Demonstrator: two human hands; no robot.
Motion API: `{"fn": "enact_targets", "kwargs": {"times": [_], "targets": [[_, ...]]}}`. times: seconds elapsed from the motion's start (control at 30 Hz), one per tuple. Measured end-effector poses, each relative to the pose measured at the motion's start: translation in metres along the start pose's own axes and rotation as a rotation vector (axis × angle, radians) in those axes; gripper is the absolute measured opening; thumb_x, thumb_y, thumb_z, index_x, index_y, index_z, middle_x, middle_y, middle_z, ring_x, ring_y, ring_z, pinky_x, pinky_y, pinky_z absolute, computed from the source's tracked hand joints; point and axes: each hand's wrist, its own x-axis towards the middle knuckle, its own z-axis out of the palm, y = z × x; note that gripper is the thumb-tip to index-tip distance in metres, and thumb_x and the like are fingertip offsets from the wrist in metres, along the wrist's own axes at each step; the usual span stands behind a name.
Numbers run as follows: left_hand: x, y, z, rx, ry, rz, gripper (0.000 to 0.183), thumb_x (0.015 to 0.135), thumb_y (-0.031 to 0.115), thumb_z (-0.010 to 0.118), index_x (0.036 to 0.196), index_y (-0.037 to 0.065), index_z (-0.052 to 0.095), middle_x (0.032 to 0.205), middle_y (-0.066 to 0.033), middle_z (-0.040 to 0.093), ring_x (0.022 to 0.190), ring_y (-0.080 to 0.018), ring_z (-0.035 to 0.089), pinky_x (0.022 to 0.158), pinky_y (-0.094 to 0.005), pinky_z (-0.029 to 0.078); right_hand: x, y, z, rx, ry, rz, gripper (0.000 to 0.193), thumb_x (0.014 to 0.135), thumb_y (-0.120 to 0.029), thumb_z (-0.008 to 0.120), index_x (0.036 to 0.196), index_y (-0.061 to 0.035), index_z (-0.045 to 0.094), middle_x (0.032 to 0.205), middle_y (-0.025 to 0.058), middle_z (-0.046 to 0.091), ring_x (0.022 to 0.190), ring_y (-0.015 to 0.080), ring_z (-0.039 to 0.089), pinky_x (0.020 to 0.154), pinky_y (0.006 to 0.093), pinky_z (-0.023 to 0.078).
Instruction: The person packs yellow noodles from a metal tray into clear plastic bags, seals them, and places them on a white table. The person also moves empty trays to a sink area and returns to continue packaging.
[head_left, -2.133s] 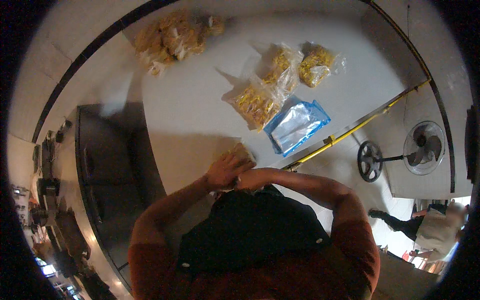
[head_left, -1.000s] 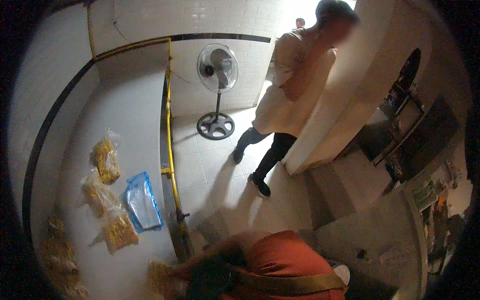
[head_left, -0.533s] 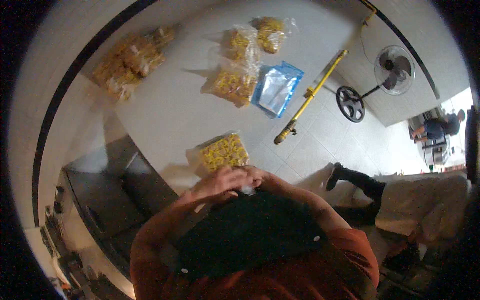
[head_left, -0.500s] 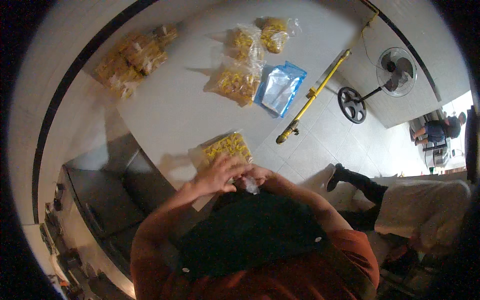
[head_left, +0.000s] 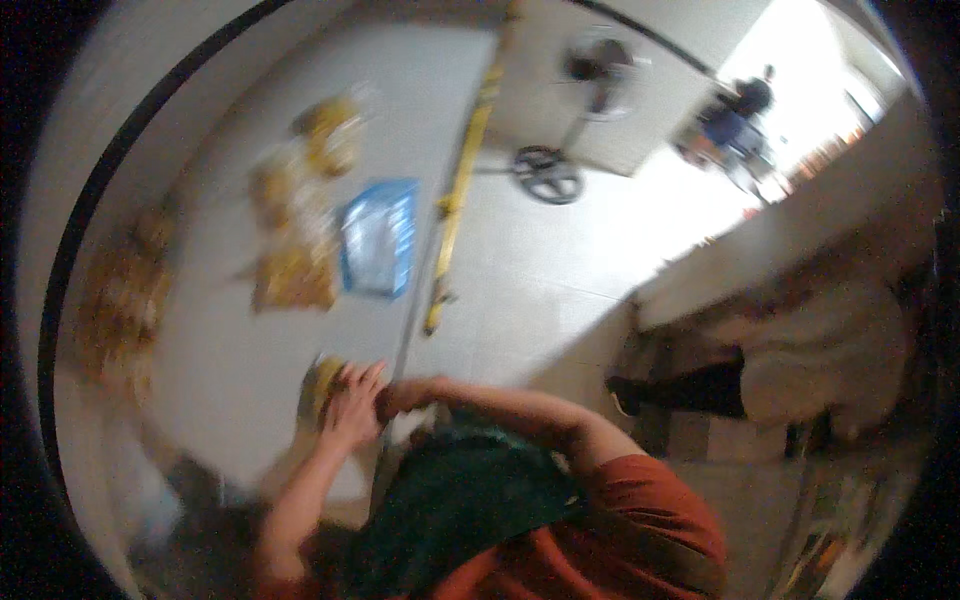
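Note:
A clear plastic bag of yellow snack pieces (head_left: 325, 382) stands at the table's near edge, partly covered by my hands. My left hand (head_left: 354, 410) lies over the near side of this bag with its fingers apart. Close against it, my right hand (head_left: 398, 398) is closed at the bag's gathered mouth; motion smears its fingers. A bit of pale plastic shows just below that hand. Farther up the table lie more filled bags (head_left: 295, 278) and, beside them, a blue-edged pack of clear plastic (head_left: 378, 240).
A heap of filled bags (head_left: 125, 300) sits at the left. Along the table's right side runs a yellow pipe (head_left: 462, 180). Beyond it stand a fan (head_left: 598, 72) and its round black base (head_left: 547, 175). One person (head_left: 820, 350) is at the right, another (head_left: 735, 120) far off.
My view has swung to the right, so the table and bags sit farther left in the picture. Both hands stay together at the same bag, and the picture is more blurred.

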Motion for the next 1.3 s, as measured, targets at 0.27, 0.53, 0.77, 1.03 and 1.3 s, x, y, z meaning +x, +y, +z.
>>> {"fn": "enact_targets", "kwargs": {"times": [0.27, 0.53, 0.77, 1.03, 1.3], "targets": [[0.005, -0.015, 0.019, 0.149, -0.077, -0.010, 0.034, 0.070, 0.018, 0.064, 0.103, 0.008, 0.064, 0.133, -0.0058, 0.038, 0.124, -0.0318, 0.029, 0.112, -0.0481, 0.011, 0.012, -0.007, 0.003, 0.600, 0.106, 0.606, 0.032, 0.076, -0.033, 0.060, 0.097, -0.0095, 0.068, 0.089, 0.0133, 0.067, 0.079, 0.0298, 0.063, 0.068, 0.0398, 0.049], [0.017, -0.015, 0.004, 0.145, 0.024, 0.105, 0.028, 0.083, 0.020, 0.060, 0.108, 0.009, 0.061, 0.124, -0.0092, 0.044, 0.118, -0.0268, 0.037, 0.110, -0.0459, 0.020, 0.011, -0.072, -0.013, 0.154, 0.308, 1.020, 0.025, 0.086, -0.024, 0.048, 0.086, -0.0051, 0.065, 0.084, 0.0167, 0.067, 0.085, 0.0316, 0.065, 0.067, 0.0473, 0.052], [-0.001, 0.019, -0.028, -0.432, 0.446, -0.343, 0.036, 0.081, 0.011, 0.060, 0.115, 0.006, 0.049, 0.111, -0.0137, 0.047, 0.106, -0.0277, 0.045, 0.091, -0.0397, 0.039, 0.009, -0.059, -0.043, 0.285, 0.498, 0.110, 0.023, 0.078, -0.014, 0.049, 0.090, -0.0049, 0.067, 0.084, 0.0143, 0.067, 0.078, 0.0248, 0.064, 0.071, 0.0370, 0.049], [0.005, -0.002, -0.073, -0.230, 0.697, 0.103, 0.011, 0.079, 0.010, 0.062, 0.082, 0.000, 0.060, 0.070, -0.0146, 0.051, 0.065, -0.0332, 0.051, 0.060, -0.0390, 0.041, 0.011, -0.054, -0.146, 0.351, 0.383, -0.064, 0.027, 0.083, -0.024, 0.058, 0.090, 0.0016, 0.063, 0.090, 0.0188, 0.064, 0.079, 0.0273, 0.061, 0.072, 0.0385, 0.046], [0.061, 0.008, -0.186, -0.631, 0.558, -0.361, 0.022, 0.077, 0.001, 0.057, 0.097, 0.001, 0.066, 0.090, -0.0157, 0.067, 0.079, -0.0202, 0.064, 0.071, -0.0326, 0.049, 0.014, -0.129, -0.231, 0.543, 0.899, 0.234, 0.019, 0.090, -0.016, 0.049, 0.090, -0.0044, 0.065, 0.079, 0.0051, 0.061, 0.067, 0.0128, 0.053, 0.061, 0.0271, 0.043]]}}
